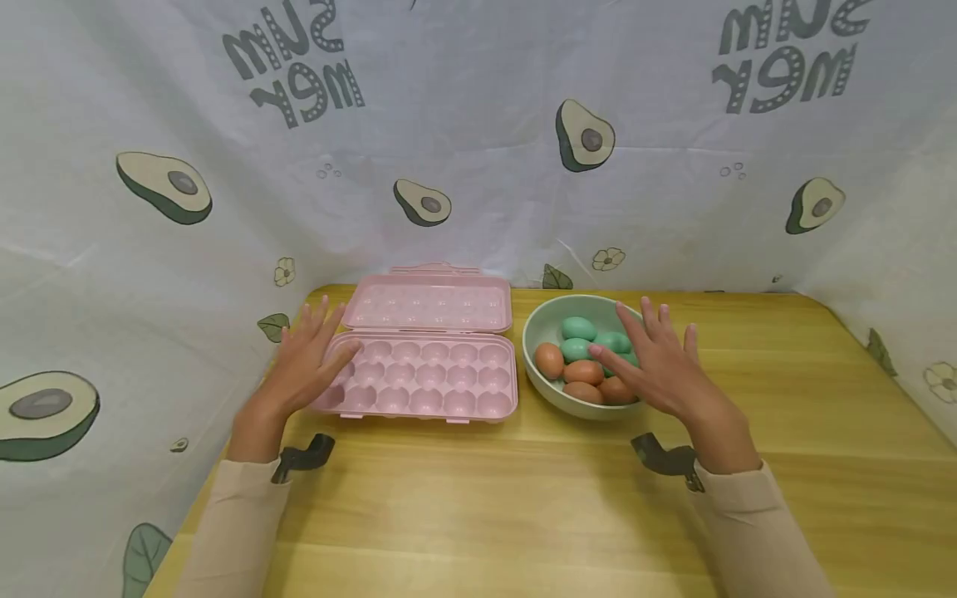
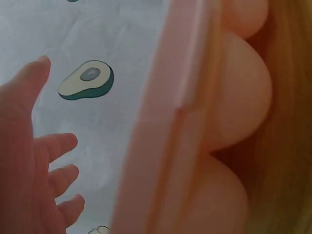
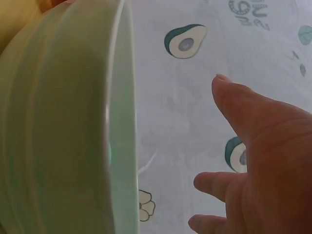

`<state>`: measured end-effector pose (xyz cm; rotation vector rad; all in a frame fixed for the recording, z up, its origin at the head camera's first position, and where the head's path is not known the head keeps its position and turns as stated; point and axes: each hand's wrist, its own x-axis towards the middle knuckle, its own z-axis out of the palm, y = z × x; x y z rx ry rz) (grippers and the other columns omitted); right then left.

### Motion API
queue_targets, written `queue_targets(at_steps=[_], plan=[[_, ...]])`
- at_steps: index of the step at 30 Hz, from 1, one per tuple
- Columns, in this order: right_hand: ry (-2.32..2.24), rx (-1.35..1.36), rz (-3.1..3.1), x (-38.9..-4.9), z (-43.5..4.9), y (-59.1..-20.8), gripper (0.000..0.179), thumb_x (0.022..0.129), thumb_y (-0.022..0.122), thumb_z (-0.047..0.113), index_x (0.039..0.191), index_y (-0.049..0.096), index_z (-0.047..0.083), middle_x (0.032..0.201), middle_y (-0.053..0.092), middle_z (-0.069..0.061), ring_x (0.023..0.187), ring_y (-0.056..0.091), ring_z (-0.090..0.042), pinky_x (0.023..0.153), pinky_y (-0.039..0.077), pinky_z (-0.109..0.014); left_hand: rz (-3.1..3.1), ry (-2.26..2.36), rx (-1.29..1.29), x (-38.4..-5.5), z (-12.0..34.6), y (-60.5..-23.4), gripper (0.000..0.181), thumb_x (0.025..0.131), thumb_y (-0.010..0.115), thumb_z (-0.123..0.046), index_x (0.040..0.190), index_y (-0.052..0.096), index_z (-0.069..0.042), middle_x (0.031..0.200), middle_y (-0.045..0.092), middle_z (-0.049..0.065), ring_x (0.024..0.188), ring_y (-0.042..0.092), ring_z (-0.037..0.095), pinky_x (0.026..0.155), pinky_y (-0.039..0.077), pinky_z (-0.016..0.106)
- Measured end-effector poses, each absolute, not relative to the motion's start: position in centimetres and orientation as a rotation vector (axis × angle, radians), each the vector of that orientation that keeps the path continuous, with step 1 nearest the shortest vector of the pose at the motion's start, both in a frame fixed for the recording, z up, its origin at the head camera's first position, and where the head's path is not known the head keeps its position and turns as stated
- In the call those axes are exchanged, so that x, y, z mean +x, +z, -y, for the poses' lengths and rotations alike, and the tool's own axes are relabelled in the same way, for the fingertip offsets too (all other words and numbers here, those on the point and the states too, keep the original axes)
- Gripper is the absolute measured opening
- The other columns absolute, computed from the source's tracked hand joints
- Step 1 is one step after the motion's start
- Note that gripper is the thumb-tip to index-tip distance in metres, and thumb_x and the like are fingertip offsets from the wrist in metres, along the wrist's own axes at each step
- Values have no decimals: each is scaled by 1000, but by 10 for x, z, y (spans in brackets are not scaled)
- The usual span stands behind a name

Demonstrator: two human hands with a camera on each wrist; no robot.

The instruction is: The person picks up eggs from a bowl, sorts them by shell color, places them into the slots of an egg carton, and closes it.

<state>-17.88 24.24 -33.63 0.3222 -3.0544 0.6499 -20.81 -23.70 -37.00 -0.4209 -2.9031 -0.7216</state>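
Observation:
A pink egg carton (image 1: pixel 429 375) lies with its lid (image 1: pixel 429 303) folded back, its round cups bare. Over the carton's left edge hovers my left hand (image 1: pixel 302 357), fingers spread and holding nothing. To the right of the carton stands a pale green bowl (image 1: pixel 532 365) with several green eggs (image 1: pixel 579 329) and several brown eggs (image 1: pixel 583 372) in it. My right hand (image 1: pixel 661 365) is spread above the bowl's right side, hiding part of the rim and some eggs. In the right wrist view the bowl's wall (image 3: pixel 63 122) stands beside the hand, apart from it.
The wooden table (image 1: pixel 478 507) carries the carton and bowl near its back edge. A white curtain (image 1: pixel 478 100) printed with avocados hangs behind and along both sides. A black strap mount (image 1: pixel 306 455) sits on the left wrist, another mount (image 1: pixel 661 457) on the right.

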Motion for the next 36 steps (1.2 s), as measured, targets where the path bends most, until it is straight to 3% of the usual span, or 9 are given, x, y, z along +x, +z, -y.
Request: queue_targets(at_steps=[5, 15, 19, 23, 31, 36], plan=[[674, 350, 3065, -183, -238, -338, 86, 95, 41, 61, 156, 9, 9, 158, -7, -26, 142, -12, -47, 104, -17, -68, 2891, -895, -462, -215, 246, -386, 73, 98, 44, -50, 155, 18, -13, 162, 1, 9, 147, -2, 36, 111, 5, 67], [663, 390, 3058, -193, -225, -341, 85, 95, 42, 61, 156, 13, 9, 158, -1, -26, 142, -5, -49, 106, -11, -70, 2864, -1113, -449, -210, 268, -411, 77, 96, 55, -39, 155, 16, -9, 159, 14, 18, 143, 19, 42, 111, 20, 63], [657, 403, 3056, -196, -224, -343, 84, 96, 41, 60, 155, 14, 8, 158, 0, -27, 142, -3, -51, 106, -9, -71, 2840, -1369, -476, -204, 273, -421, 84, 92, 61, -30, 156, 11, -11, 159, 14, 20, 142, 18, 43, 111, 18, 62], [662, 418, 3054, -198, -224, -345, 83, 96, 41, 59, 155, 15, 6, 158, 1, -27, 142, -2, -51, 106, -5, -72, 2806, -1568, -517, -200, 277, -430, 93, 87, 68, -21, 156, 6, -11, 160, 6, 18, 145, 7, 41, 113, 9, 62], [721, 422, 3010, -203, -225, -351, 79, 98, 42, 54, 153, 19, 3, 157, 9, -29, 142, 4, -49, 108, 0, -71, 2769, -1623, -484, -198, 274, -441, 102, 81, 74, -20, 157, 5, -17, 162, 3, 10, 145, 4, 37, 113, 7, 62], [753, 462, 2902, -208, -227, -355, 71, 100, 45, 47, 149, 28, -2, 152, 23, -30, 140, 19, -48, 111, 12, -64, 2775, -1559, -455, -197, 267, -443, 105, 80, 76, -22, 157, 5, -20, 162, 3, 8, 145, 6, 37, 113, 9, 62]])
